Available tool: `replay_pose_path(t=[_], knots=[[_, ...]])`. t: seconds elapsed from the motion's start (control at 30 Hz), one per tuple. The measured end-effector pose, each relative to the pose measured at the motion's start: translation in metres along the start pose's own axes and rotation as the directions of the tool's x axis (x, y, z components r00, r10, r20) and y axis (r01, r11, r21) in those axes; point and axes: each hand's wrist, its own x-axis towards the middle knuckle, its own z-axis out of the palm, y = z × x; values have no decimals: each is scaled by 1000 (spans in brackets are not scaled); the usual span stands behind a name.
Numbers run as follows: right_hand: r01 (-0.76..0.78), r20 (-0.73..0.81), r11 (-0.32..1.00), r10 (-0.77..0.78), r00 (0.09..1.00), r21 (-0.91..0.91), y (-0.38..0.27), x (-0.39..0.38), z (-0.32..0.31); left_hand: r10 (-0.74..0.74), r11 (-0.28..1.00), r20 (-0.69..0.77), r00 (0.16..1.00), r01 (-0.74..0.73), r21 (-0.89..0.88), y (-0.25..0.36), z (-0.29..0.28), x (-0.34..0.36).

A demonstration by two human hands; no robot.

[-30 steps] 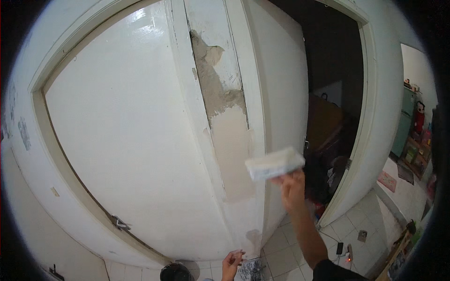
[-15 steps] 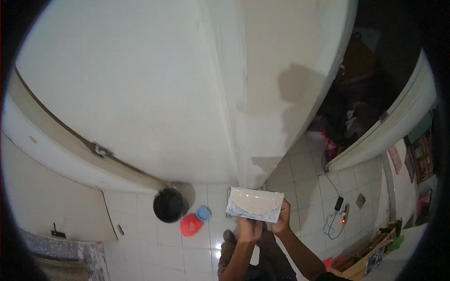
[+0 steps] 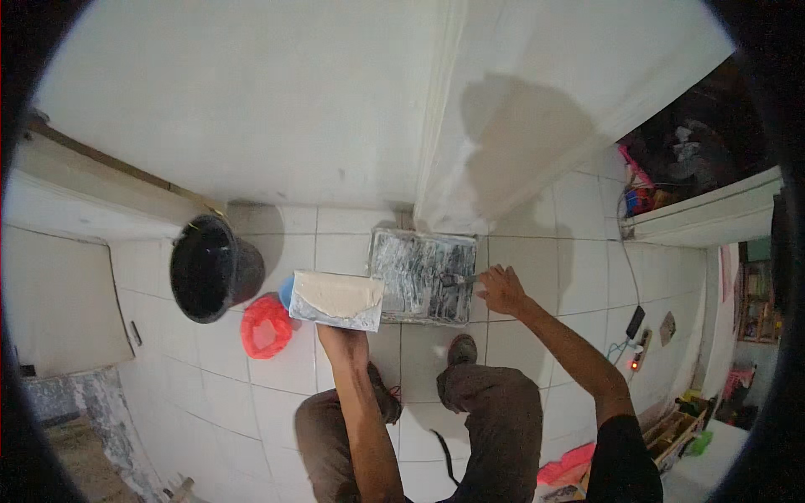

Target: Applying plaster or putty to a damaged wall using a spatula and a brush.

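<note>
My left hand grips a flat rectangular board from below; a thick layer of cream-coloured putty covers much of its top. On the floor by the wall lies a shallow rectangular tray, smeared with white and dark residue. My right hand is at the tray's right edge, its fingers closed at the end of a small scraper-like tool. The tool's head rests over the tray; its exact kind is too small to make out.
To the left stand a black bucket, a red plastic bag or bowl and a blue container partly behind the board. A power strip with cables lies on the right floor. A wooden box stands at lower right.
My right hand has left the board and reached right to the tool at the tray. My left hand has carried the board left, uncovering the tray. The view has tilted down.
</note>
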Motion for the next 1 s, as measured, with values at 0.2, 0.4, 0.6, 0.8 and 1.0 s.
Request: replay_pose_path(t=[0.2, 0.4, 0.6, 0.8, 1.0], knots=[[152, 32, 901, -152, 988, -406, 25, 71, 71, -131, 991, -43, 990, 132, 17, -99, -137, 47], [377, 61, 775, -404, 913, -508, 37, 96, 68, -213, 880, 32, 976, 178, 441, -161, -237, 30], [509, 114, 849, -497, 860, -141, 39, 129, 44, -494, 853, -82, 866, 501, 149, -207, -288, 17], [404, 452, 902, -301, 840, -149, 11, 150, 22, -570, 796, -149, 808, 588, 144, -225, -304, 4], [542, 450, 769, -373, 811, -339, 20, 180, 48, -652, 758, 71, 755, 650, 50, -230, -280, 11]])
